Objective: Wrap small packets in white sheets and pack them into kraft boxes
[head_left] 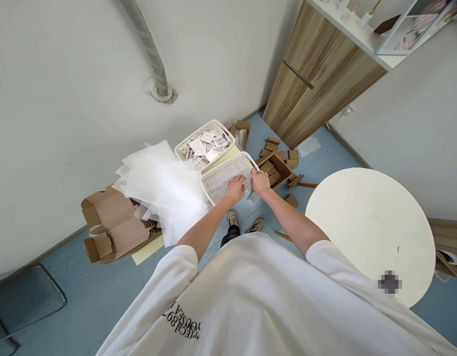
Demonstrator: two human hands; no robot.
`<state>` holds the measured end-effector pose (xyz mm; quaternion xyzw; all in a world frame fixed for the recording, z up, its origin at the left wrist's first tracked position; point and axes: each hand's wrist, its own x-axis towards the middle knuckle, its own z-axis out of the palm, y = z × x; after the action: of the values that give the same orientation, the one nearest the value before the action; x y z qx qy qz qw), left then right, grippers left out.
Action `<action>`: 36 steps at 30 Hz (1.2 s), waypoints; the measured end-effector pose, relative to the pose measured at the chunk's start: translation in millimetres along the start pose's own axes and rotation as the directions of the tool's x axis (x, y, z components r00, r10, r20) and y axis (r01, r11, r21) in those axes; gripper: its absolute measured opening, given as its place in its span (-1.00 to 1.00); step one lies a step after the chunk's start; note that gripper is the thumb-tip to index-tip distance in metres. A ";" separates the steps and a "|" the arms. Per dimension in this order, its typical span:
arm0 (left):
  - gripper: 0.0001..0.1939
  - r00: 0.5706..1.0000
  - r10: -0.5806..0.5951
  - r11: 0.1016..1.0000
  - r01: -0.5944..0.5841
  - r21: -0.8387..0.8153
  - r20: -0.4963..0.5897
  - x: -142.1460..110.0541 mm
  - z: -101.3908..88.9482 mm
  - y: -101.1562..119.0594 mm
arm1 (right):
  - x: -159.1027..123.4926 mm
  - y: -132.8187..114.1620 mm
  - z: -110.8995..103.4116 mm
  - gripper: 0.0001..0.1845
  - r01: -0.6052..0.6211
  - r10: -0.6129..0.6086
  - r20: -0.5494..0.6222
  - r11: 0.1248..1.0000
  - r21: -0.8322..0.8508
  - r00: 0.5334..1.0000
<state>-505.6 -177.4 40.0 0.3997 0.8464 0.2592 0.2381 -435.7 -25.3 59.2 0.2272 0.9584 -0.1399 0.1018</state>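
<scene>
A white plastic basket (214,199) in front of me holds rows of clear plastic pieces (217,181). My left hand (235,188) lies over these pieces inside the near side of the basket, fingers stretched out. At the basket's right end, my right hand (260,182) has its fingers curled over the rim; its palm side is hidden. Just beyond stands a second white basket (182,147), filled with small printed cards and packets (209,146).
White translucent sheets (169,188) are heaped at left, above opened cardboard boxes (119,217). To the right are a brown box (285,170) with small cartons inside, several loose cartons (271,144) on the floor, a round white table (369,222) and a wooden cabinet (317,74).
</scene>
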 end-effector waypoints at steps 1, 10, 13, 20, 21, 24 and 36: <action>-0.50 1.000 0.006 1.000 -0.006 0.001 0.002 0.6 0.4 -0.8 | 0.2 -0.1 0.0 -0.67 0.000 0.000 -0.007 1.000 0.000 1.000; -0.51 0.999 0.029 0.999 -0.030 -0.035 -0.019 2.0 -7.3 6.5 | -6.9 -0.4 -24.2 -0.64 -0.055 0.070 -0.131 0.992 0.117 0.989; -0.54 0.994 0.073 0.993 -0.080 -0.088 -0.080 9.3 -11.0 21.2 | -17.7 7.0 -41.2 -0.60 -0.078 0.119 -0.220 0.979 0.187 0.968; -0.50 0.964 0.239 0.950 -0.257 -0.176 -0.119 32.6 3.1 96.6 | -74.7 65.6 -73.2 -0.56 -0.167 0.257 -0.321 0.945 0.283 0.911; -0.48 0.958 0.268 0.938 -0.283 -0.200 -0.102 34.3 10.0 110.5 | -85.9 77.5 -74.7 -0.56 -0.185 0.280 -0.331 0.939 0.290 0.901; -0.40 0.945 0.326 0.901 -0.320 -0.293 -0.028 35.5 40.7 153.1 | -124.3 116.5 -73.4 -0.57 -0.245 0.352 -0.357 0.918 0.312 0.865; -0.30 0.905 0.320 0.901 -0.200 -0.384 0.279 -11.6 255.5 320.4 | -333.3 314.0 -3.7 -0.52 -0.461 0.579 -0.204 0.778 0.426 0.789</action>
<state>-165.8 51.7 51.6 0.5006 0.6723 0.3622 0.4077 1.5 109.5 79.3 0.5207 0.8178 -0.2366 -0.0644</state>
